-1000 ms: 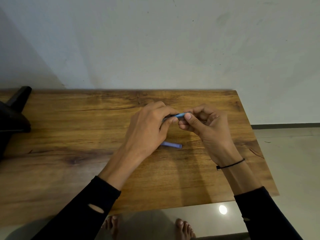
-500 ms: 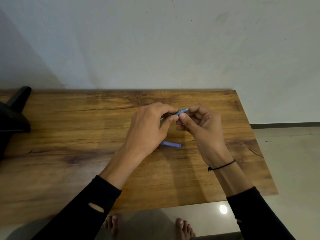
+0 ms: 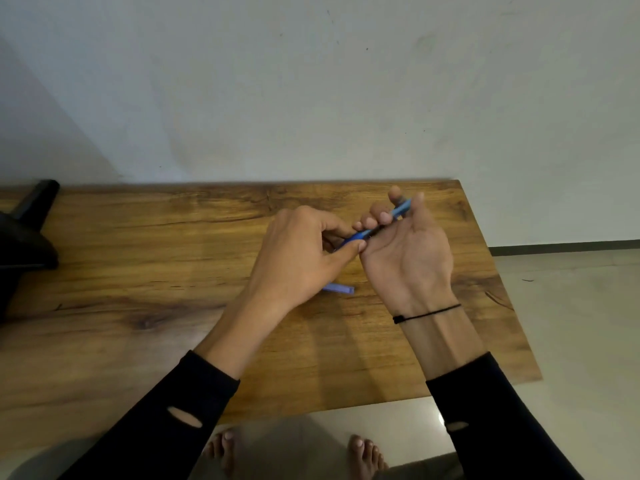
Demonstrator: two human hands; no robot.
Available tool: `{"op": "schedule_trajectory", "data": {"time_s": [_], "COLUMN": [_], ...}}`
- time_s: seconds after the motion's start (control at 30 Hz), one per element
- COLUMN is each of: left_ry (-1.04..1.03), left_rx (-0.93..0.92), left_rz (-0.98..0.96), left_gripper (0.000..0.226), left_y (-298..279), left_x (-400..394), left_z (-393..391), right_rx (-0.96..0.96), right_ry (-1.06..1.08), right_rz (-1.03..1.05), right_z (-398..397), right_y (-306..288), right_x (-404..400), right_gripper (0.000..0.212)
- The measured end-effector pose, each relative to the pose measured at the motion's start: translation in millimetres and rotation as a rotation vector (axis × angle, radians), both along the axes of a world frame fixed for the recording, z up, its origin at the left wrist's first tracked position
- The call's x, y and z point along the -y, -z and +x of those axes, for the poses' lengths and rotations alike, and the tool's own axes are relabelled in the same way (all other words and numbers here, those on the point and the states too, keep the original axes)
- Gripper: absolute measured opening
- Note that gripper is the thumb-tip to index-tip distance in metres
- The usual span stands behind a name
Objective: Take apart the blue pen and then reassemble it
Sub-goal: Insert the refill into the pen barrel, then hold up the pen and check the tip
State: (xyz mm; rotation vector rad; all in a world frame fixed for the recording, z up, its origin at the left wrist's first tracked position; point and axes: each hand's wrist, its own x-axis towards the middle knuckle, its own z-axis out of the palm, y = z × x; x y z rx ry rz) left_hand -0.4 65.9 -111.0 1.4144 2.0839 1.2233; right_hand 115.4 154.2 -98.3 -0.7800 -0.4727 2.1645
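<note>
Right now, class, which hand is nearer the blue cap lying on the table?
Left. The left hand hangs just above the blue cap, partly hiding it; the right hand sits apart, off to its right.

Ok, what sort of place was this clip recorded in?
Probably a room in a home, though that is a guess: a bare wooden table against a plain pale wall, a glossy tiled floor, and the person's bare feet beneath the table edge.

The desk (image 3: 138,271) is grained wood with a smooth, satin finish. The blue pen (image 3: 398,213) looks like smooth plastic. The floor (image 3: 571,323) tiles are glossy.
</note>
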Motion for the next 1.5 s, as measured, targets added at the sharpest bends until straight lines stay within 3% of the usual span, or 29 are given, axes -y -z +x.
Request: {"op": "schedule_trajectory", "data": {"time_s": [0.2, 0.3, 0.4, 0.53, 0.8, 1.5], "left_ry": [0.011, 0.030, -0.136, -0.314, -0.272, -0.192], "left_rx": [0.152, 0.409, 0.678, 0.628, 0.509, 0.449], "left_rz": [-0.019, 0.036, 0.123, 0.154, 0.255, 0.292], "left_gripper": [0.033, 0.043, 0.048, 0.047, 0.028, 0.021], "left_y": [-51, -81, -107, -122, -133, -131], "left_x": [3, 9, 15, 22, 24, 24], "left_z": [-9, -18, -29, -31, -22, -15], "right_rx": [-0.199, -0.298, -0.373, -0.486, -0.522, -0.478], "right_ry": [0.114, 0.167, 0.192, 0.212, 0.167, 0.125], "right_rz": [-0.054, -0.106, -0.056, 0.018, 0.067, 0.149], "right_z": [-3, 4, 9, 21, 29, 33], "right_y": [-55, -87, -122, -162, -188, -199], "right_x": [1, 5, 8, 8, 20, 28], "right_gripper": [0.052, 0.055, 0.053, 0.051, 0.050, 0.048]}}
